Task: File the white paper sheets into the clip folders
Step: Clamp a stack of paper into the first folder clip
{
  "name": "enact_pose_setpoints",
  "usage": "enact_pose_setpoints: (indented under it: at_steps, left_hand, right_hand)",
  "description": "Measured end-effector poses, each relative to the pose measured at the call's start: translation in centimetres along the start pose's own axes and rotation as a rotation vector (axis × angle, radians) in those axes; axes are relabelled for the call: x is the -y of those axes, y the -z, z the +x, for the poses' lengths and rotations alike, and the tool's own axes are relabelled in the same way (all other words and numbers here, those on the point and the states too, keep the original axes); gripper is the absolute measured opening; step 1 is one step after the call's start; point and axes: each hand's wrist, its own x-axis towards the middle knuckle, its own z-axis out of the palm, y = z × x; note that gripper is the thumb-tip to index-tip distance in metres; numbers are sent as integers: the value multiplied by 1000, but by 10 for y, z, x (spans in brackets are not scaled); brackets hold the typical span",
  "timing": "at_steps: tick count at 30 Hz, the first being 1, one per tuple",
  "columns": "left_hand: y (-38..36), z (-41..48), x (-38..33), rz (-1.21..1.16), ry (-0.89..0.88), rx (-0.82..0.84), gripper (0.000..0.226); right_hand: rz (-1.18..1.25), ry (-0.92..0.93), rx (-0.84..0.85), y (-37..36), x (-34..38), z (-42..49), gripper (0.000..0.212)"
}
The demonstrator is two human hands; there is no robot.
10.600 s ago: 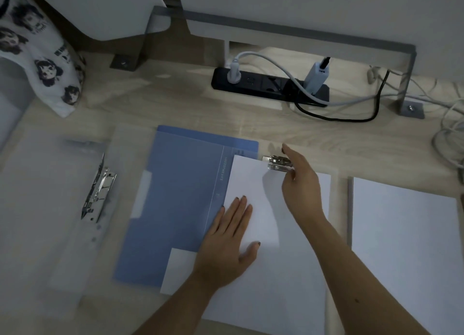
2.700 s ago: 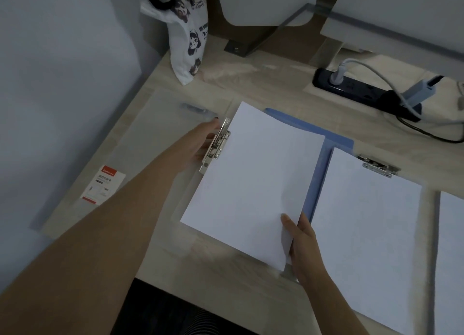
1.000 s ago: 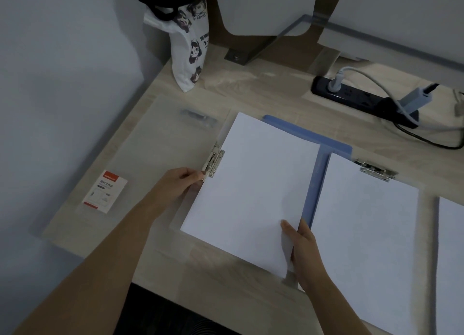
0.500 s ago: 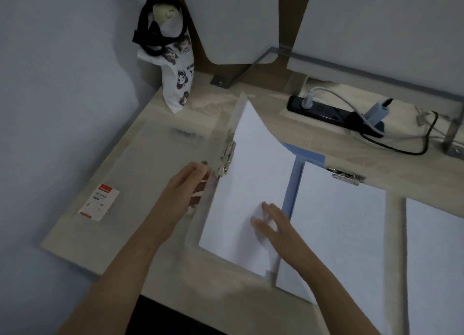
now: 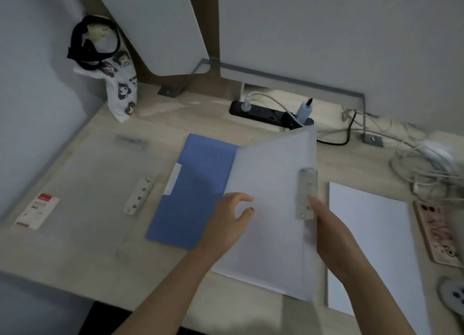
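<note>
Clip folder: translucent, tilted up off the bench, overlapping the blue folder.
Right hand: clamped on its clip-side edge.
Left hand: fingers curled against the cover — grip unclear.

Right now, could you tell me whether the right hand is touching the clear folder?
Touching. The head view shows the right hand gripping the raised clear folder at its right edge, beside the clip.
</note>
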Motion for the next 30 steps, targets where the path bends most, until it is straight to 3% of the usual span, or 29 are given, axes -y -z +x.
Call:
enact_pose_setpoints:
  at_steps: [2,5,9,12,15,18,21,23,25,28,30]
  left_hand:
    - [-14,2,18,186,100,-104,43]
    - [-25,0,39,181,306,-64,68]
    - [-26,-2,59,126,407,-40,70]
    - [-13,-3,65,154,398,-35,50]
    - [17,4,74,376,289,-215,55]
    - [51,18,86,429,383,-323,68]
    - [75,30,95,409,517,-261,76]
    - [86,38,107,367,549,-252,70]
    - [100,46,113,231,543,-236,49]
    - [111,49,104,-75,456,-144,23]
    - [115,46,89,-104,357,-117,13]
  right_hand:
    - [-167,3,-212,22,-22,9,30]
    - [-406,-51,-382,44,-55,27,34]
    - [-755,-192,-460,48,-78,44,62]
    - [-969,-208,-454,44,-85,44,81]
    - [-1094,-62,-437,33,-88,45,92]
    - [-1207,33,-329,13,-89,50,83]
    - [-1259,46,-210,-13,-100,59,78]
    - [-1297,32,-188,-24,-108,63,81]
    - [-1345,20,-201,-27,-114,67,83]
    - [-1395,13,-216,-25,-118,68,90]
    - [-1410,29,-235,-25,-120,70,107]
